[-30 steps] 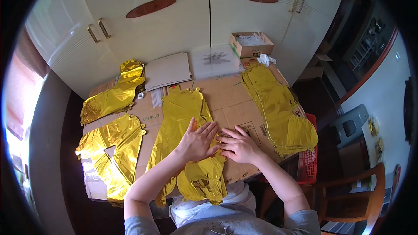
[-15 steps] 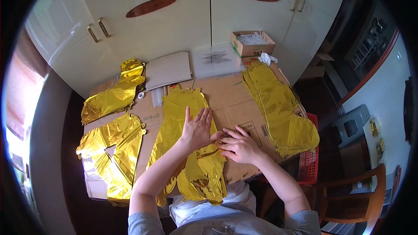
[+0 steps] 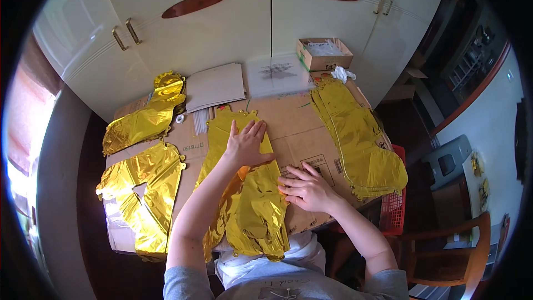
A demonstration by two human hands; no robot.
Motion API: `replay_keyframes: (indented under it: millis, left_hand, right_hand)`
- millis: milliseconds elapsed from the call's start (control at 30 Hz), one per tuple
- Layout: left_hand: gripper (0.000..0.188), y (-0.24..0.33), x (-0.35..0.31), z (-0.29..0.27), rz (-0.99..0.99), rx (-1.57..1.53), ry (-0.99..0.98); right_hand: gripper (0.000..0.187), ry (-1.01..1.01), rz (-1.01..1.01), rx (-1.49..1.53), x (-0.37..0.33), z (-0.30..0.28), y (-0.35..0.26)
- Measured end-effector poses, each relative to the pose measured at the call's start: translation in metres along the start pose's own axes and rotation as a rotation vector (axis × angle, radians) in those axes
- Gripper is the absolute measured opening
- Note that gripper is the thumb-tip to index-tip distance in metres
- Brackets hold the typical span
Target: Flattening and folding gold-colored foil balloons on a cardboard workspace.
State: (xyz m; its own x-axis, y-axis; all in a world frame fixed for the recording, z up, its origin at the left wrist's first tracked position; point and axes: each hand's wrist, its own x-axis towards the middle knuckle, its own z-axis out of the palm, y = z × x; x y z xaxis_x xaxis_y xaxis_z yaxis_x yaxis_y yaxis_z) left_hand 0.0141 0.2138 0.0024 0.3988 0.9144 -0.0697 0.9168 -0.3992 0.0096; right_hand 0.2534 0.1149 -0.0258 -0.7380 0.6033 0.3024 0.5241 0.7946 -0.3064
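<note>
A flat, uninflated gold foil balloon (image 3: 252, 214) lies lengthwise before me on the cardboard (image 3: 297, 125), its near end hanging over the front edge. My left hand (image 3: 247, 145) presses on its upper part, palm down, thumb and fingers spread. Along the balloon's right edge, my right hand (image 3: 306, 189) rests with its fingers stretched out and apart, their tips touching the foil and the cardboard. Creases run through the foil below my left hand. Both hands are open and hold nothing.
More gold foil balloons lie flat: a folded stack (image 3: 358, 139) on the right, one at near left (image 3: 147, 194), others at far left (image 3: 147, 116). Behind are grey card sheets (image 3: 216, 88), a clear plastic sheet (image 3: 277, 75) and a small box (image 3: 325, 55). A red basket (image 3: 393, 211) stands right.
My left hand has slid slightly away and left over the foil, its fingers spreading. My right hand has shifted a little right and nearer, and the hands are farther apart.
</note>
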Motion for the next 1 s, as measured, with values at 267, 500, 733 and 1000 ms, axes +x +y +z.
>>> replay_keyframes:
  millis: [267, 500, 733, 1000]
  left_hand:
    - [0.139, 0.003, 0.002, 0.001, 0.016, 0.056, -0.104]
    - [0.145, 0.001, 0.005, 0.009, -0.007, 0.068, -0.114]
    - [0.146, 0.002, 0.005, 0.006, -0.014, 0.039, -0.136]
    - [0.145, 0.001, 0.006, 0.010, -0.017, 0.039, -0.110]
  right_hand:
    - [0.028, -0.108, -0.051, 0.051, -0.015, -0.018, -0.010]
    - [0.026, -0.172, -0.062, 0.139, -0.025, -0.021, -0.012]
    - [0.027, 0.046, 0.001, 0.157, -0.001, -0.020, 0.005]
    - [0.024, -0.005, -0.114, -0.020, 0.021, -0.007, 0.016]
